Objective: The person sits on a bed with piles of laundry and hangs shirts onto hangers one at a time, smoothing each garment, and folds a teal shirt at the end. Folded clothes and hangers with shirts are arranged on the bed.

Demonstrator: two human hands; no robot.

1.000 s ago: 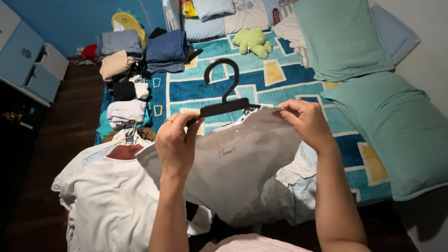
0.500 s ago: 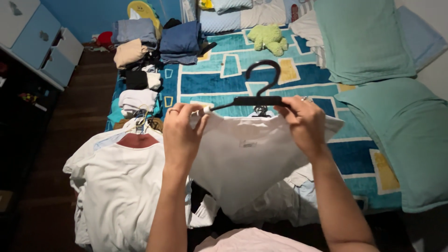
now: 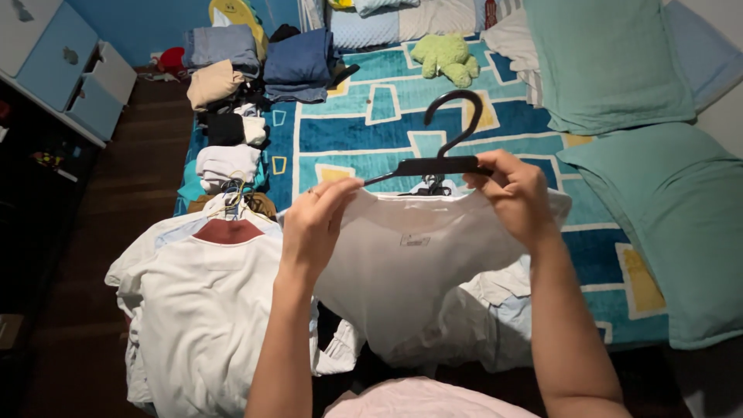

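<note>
We hold a white garment (image 3: 410, 271) on a black hanger (image 3: 441, 159) above the near edge of the bed (image 3: 371, 135). Our left hand (image 3: 317, 224) has its grip pinched on the garment's shoulder at the hanger's left tip. Our right hand (image 3: 518, 197) has its grip closed on the hanger's bar and the fabric beneath it. The hook points toward the far edge. A pile of white shirts (image 3: 201, 310) lies at the near left corner, folded clothes (image 3: 240, 77) along the left edge, and green pillows (image 3: 658, 178) along the right edge.
</note>
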